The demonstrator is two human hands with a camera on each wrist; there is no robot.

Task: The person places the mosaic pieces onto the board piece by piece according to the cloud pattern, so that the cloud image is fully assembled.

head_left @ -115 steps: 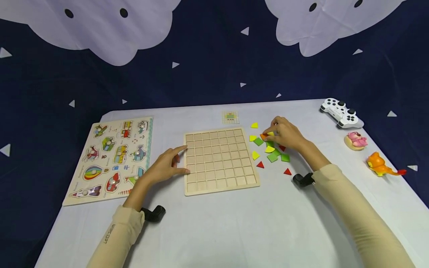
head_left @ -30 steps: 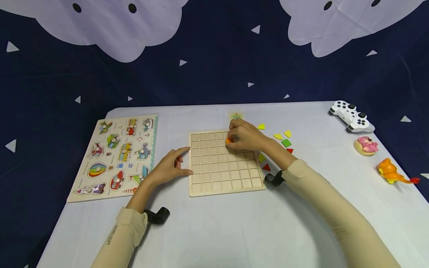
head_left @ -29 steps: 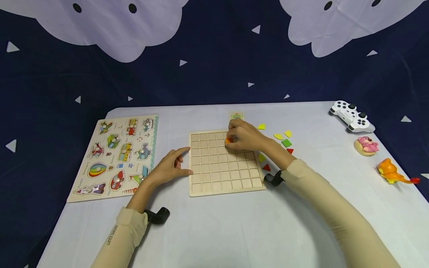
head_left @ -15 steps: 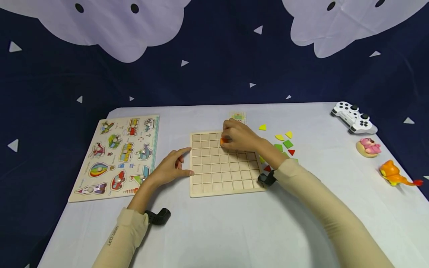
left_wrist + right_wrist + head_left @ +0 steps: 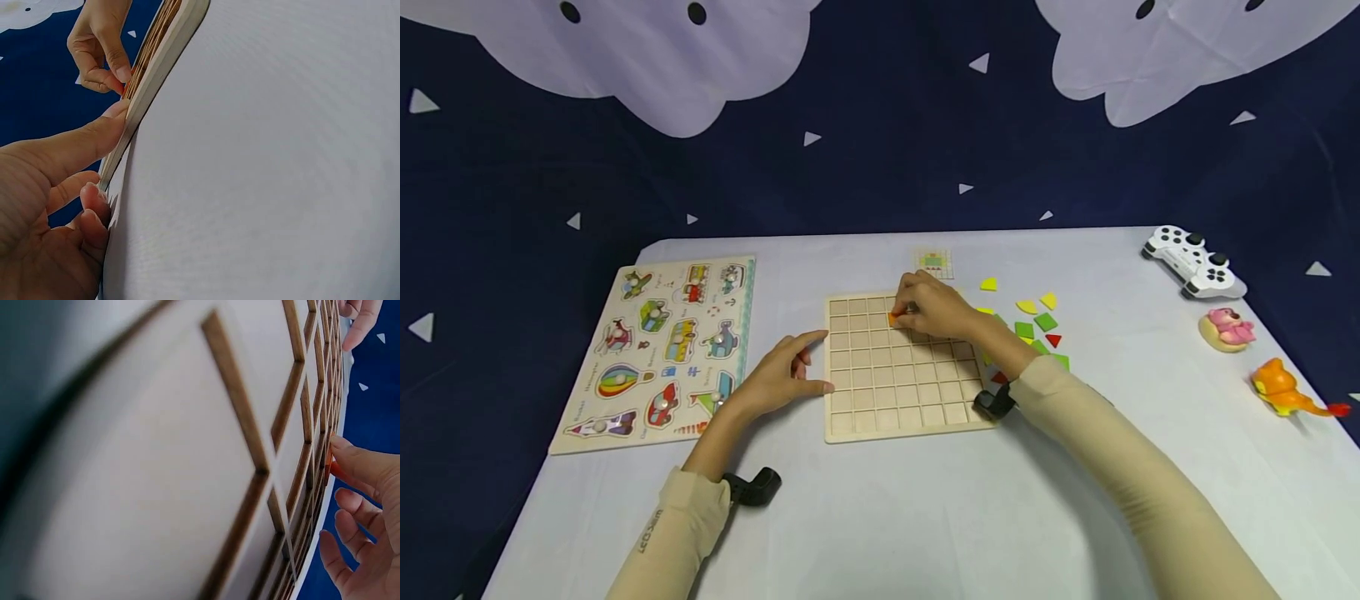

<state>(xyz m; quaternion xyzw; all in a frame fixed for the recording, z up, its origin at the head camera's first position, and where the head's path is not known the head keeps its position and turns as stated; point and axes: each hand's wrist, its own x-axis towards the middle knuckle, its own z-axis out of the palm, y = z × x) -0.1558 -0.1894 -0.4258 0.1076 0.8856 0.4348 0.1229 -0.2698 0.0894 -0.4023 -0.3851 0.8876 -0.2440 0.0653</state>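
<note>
My right hand (image 5: 934, 307) pinches a small orange tile (image 5: 892, 320) over the upper rows of a wooden grid board (image 5: 872, 398). In the right wrist view, thumb and forefinger hold the tile (image 5: 329, 457) at the grid while the other fingers stay off it. My left hand (image 5: 781, 375) rests at the board's left edge, thumb and forefinger spread and touching it. Seen from the left wrist, the thumb (image 5: 94, 140) lies against the rim. Loose green tiles (image 5: 1024, 331), yellow tiles (image 5: 1026, 307) and red triangles (image 5: 1053, 341) lie right of the board, some behind my right forearm.
A small printed pattern card (image 5: 934, 262) lies behind the board. To the left is a vehicle peg puzzle (image 5: 658, 350). A white game controller (image 5: 1193, 262), a pink toy (image 5: 1227, 327) and an orange toy (image 5: 1277, 387) line the table's right side.
My right hand has gone from the loose tiles to the board with the orange tile, then shifted slightly left over the grid. The left hand stays at the board's edge.
</note>
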